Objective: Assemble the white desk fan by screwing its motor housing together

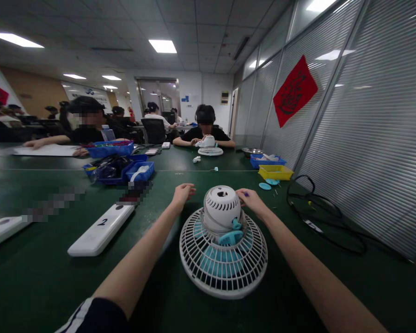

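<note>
Fan [223, 245] on table [38, 277] — left hand [183, 192] and right hand [251, 201] beside it

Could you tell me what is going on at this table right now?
A person has a small white fan lying grille-down on the green table, with its motor housing facing up. Their left hand rests curled on the table beside the housing. Their right hand is at its other side, and it is unclear whether it grips anything. Across the table another person handles a similar fan. A yellow tray and a black cable lie to the right.
</note>
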{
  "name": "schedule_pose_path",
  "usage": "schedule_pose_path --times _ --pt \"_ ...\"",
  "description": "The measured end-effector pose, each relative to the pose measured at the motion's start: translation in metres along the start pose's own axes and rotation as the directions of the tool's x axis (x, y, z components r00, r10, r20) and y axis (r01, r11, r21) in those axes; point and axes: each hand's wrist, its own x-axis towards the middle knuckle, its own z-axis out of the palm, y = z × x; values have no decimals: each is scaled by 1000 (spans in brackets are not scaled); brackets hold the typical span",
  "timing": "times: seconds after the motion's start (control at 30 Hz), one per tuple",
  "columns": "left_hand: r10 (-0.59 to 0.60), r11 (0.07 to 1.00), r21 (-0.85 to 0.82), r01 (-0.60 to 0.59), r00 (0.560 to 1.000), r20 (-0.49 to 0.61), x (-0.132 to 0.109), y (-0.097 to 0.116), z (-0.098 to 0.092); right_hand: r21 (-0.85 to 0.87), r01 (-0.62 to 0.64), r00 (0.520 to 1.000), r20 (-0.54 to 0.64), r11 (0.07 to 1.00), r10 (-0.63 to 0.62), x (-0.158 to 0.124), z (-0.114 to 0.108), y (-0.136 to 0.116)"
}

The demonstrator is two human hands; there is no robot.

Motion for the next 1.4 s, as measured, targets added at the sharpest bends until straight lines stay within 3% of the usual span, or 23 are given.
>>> schedule_pose_path --times 0.1,0.23,0.37,0.43,0.63,0.87,1.07,1.23,1.4 --pt "-81 976 213 53 989 126 -6 8 -3 -186 19 1000 16 982 -17 -4 -3 3" --pt "-234 890 447 85 928 290 -14 20 -11 -349 48 998 47 936 -34 -7 -3 8" --pt "-349 830 551 89 853 388 -21 28 -15 -423 53 996 93 904 -15 -6 -1 10" --pt "-361 826 558 81 836 413 -22 29 -15 -432 42 996 93 901 -2 -5 0 10" --pt "-246 874 485 31 889 386 -18 22 -7 -431 -62 997 15 900 76 -3 -9 12" --pt "-76 915 402 -16 974 212 -1 14 12 -258 -204 979 -39 944 200 8 -26 20" --pt "-65 924 383 -11 981 185 3 11 29 -168 -285 958 -59 944 279 12 -34 32" --pt "-41 940 340 -20 984 172 -2 14 31 -194 -281 959 -77 940 271 11 -38 27" --pt "20 958 280 -59 990 139 -15 26 24 -184 -144 985 -123 972 122 9 -43 -3"
